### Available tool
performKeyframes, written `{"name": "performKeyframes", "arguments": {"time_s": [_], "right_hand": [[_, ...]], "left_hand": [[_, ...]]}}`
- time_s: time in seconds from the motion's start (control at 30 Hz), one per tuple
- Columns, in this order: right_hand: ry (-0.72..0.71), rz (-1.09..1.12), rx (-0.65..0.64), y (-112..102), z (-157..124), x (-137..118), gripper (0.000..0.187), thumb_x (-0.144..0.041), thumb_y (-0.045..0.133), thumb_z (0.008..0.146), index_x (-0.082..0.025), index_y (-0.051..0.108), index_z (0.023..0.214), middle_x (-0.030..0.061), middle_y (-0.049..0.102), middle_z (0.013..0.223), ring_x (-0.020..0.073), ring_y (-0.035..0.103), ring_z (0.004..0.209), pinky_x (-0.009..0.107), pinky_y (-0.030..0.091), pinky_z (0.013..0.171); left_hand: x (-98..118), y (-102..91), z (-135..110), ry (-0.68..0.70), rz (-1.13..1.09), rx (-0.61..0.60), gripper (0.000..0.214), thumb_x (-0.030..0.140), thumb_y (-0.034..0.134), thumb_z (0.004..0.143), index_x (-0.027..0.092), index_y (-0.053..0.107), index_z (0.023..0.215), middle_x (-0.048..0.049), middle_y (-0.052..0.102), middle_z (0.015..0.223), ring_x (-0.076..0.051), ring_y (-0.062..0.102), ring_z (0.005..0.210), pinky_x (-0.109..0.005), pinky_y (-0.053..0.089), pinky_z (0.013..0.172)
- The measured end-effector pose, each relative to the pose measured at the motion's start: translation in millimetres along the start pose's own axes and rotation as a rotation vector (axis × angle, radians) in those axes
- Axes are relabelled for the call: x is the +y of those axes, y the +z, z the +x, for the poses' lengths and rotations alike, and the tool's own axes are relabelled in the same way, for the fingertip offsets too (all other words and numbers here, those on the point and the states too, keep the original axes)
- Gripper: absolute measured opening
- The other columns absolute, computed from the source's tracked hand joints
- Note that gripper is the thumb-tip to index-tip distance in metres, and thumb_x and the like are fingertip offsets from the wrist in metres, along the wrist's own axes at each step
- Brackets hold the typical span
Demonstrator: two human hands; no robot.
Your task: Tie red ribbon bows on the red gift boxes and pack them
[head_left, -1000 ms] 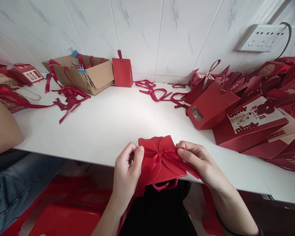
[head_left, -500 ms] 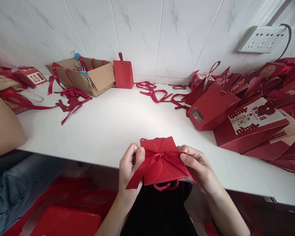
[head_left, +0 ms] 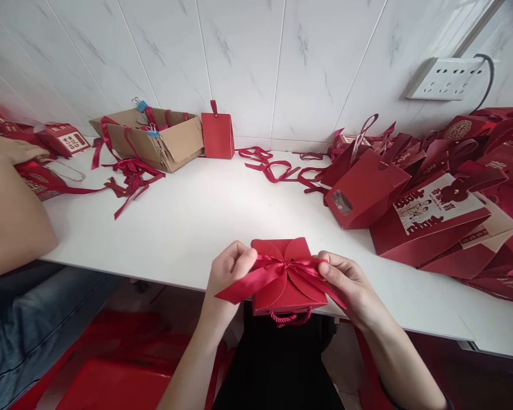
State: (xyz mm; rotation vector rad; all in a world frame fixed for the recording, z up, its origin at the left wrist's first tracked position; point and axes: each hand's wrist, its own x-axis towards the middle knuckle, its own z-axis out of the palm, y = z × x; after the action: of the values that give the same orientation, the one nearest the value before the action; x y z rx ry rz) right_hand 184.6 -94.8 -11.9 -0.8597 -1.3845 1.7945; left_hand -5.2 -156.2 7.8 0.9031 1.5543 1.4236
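A red gift box (head_left: 273,297) with curved, overlapping top flaps sits at the table's front edge. A twisted red cord handle (head_left: 290,319) hangs at its near side. Across the top runs a red satin ribbon (head_left: 248,285), tied at the centre into a bow. My left hand (head_left: 228,270) pinches the bow's left loop between thumb and fingers. On the other side my right hand (head_left: 342,279) pinches the right loop. Both ribbon tails hang free, one toward each side.
Many red gift boxes (head_left: 367,188) are piled at the right. At the back left stands a cardboard box (head_left: 182,142) of ribbons, beside an upright red box (head_left: 218,135). Loose ribbons (head_left: 277,171) lie along the wall. Another person's arm (head_left: 12,210) rests at the left.
Both hands have drawn the bow's loops outward, and the ribbon looks tauter across the box. The view has shifted slightly, with the box now a little farther right.
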Motion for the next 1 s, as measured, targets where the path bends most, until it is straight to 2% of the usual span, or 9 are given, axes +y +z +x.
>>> {"name": "performKeyframes", "arguments": {"time_s": [0.1, 0.2, 0.33, 0.47, 0.6, 0.7, 0.8, 0.87, 1.0], "right_hand": [[-0.048, -0.168, -0.032, -12, -4, -2, 0.046, -0.061, 0.062, 0.075, -0.019, 0.048, 0.065, -0.0021, 0.039, 0.061, 0.0113, 0.034, 0.056, 0.025, 0.029, 0.053], [-0.147, -0.308, 0.113, -21, -9, -7, 0.041, -0.058, 0.054, 0.082, -0.02, 0.051, 0.069, 0.0002, 0.044, 0.066, 0.0143, 0.041, 0.064, 0.027, 0.035, 0.06], [-0.367, -0.477, 0.291, -13, -12, -24, 0.023, -0.041, 0.054, 0.088, -0.022, 0.055, 0.075, 0.0025, 0.051, 0.077, 0.0171, 0.049, 0.078, 0.027, 0.041, 0.069], [-0.551, -0.773, 0.129, 9, -9, -37, 0.01, -0.029, 0.054, 0.089, -0.025, 0.063, 0.086, 0.0066, 0.055, 0.098, 0.0214, 0.053, 0.101, 0.032, 0.045, 0.084], [-0.515, -0.858, 0.036, 19, -6, -34, 0.015, -0.03, 0.054, 0.089, -0.025, 0.064, 0.098, 0.009, 0.052, 0.112, 0.0231, 0.053, 0.11, 0.035, 0.048, 0.089], [-0.459, -0.837, -0.006, 13, -9, -26, 0.051, -0.042, 0.065, 0.08, -0.028, 0.049, 0.126, 0.0103, 0.043, 0.132, 0.028, 0.045, 0.123, 0.041, 0.048, 0.096], [-0.394, -0.821, -0.097, 2, -15, -17, 0.095, -0.044, 0.074, 0.07, -0.031, 0.017, 0.145, 0.0108, 0.027, 0.148, 0.0316, 0.031, 0.135, 0.049, 0.039, 0.106], [-0.343, -0.789, -0.151, -4, -18, -14, 0.1, -0.036, 0.073, 0.072, -0.033, 0.007, 0.147, 0.0107, 0.023, 0.151, 0.0311, 0.028, 0.138, 0.052, 0.036, 0.107], [-0.312, -0.737, -0.148, -9, -22, -12, 0.102, -0.027, 0.072, 0.072, -0.036, 0.004, 0.147, 0.0107, 0.027, 0.149, 0.03, 0.032, 0.136, 0.05, 0.041, 0.104]], "left_hand": [[2, -12.2, 4, 0.09, -0.014, 0.072, 0.025, 0.04, 0.052, 0.076, 0.018, 0.047, 0.064, 0.0021, 0.045, 0.061, -0.01, 0.044, 0.057, -0.022, 0.038, 0.051], [7, -21.6, 6, 0.185, 0.051, 0.132, 0.022, 0.04, 0.06, 0.074, 0.019, 0.056, 0.077, -0.0024, 0.059, 0.081, -0.016, 0.057, 0.078, -0.025, 0.047, 0.066], [21, -19.2, 6, 0.246, 0.182, -0.029, 0.029, 0.039, 0.063, 0.075, 0.022, 0.062, 0.099, -0.0065, 0.061, 0.116, -0.023, 0.056, 0.111, -0.032, 0.048, 0.09], [25, -7.0, 6, 0.157, 0.276, -0.196, 0.047, 0.04, 0.065, 0.076, 0.027, 0.054, 0.12, -0.0082, 0.052, 0.132, -0.027, 0.05, 0.122, -0.037, 0.047, 0.094], [21, -1.5, 1, 0.146, 0.241, -0.172, 0.046, 0.041, 0.063, 0.078, 0.027, 0.053, 0.12, -0.0085, 0.053, 0.131, -0.026, 0.05, 0.122, -0.035, 0.048, 0.093], [16, -3.6, -11, 0.195, 0.245, -0.06, 0.043, 0.039, 0.062, 0.079, 0.027, 0.051, 0.119, -0.0063, 0.053, 0.13, -0.023, 0.048, 0.123, -0.035, 0.045, 0.097], [10, -6.6, -26, 0.335, 0.219, 0.227, 0.04, 0.041, 0.056, 0.081, 0.024, 0.05, 0.116, -0.0068, 0.055, 0.122, -0.022, 0.052, 0.115, -0.035, 0.045, 0.093], [7, -6.2, -34, 0.348, 0.25, 0.304, 0.041, 0.045, 0.056, 0.079, 0.022, 0.052, 0.113, -0.0071, 0.058, 0.109, -0.021, 0.056, 0.101, -0.033, 0.048, 0.083], [8, 1.3, -38, 0.226, 0.372, 0.218, 0.031, 0.041, 0.062, 0.077, 0.02, 0.059, 0.099, -0.0034, 0.061, 0.084, -0.016, 0.058, 0.074, -0.026, 0.048, 0.065]]}}
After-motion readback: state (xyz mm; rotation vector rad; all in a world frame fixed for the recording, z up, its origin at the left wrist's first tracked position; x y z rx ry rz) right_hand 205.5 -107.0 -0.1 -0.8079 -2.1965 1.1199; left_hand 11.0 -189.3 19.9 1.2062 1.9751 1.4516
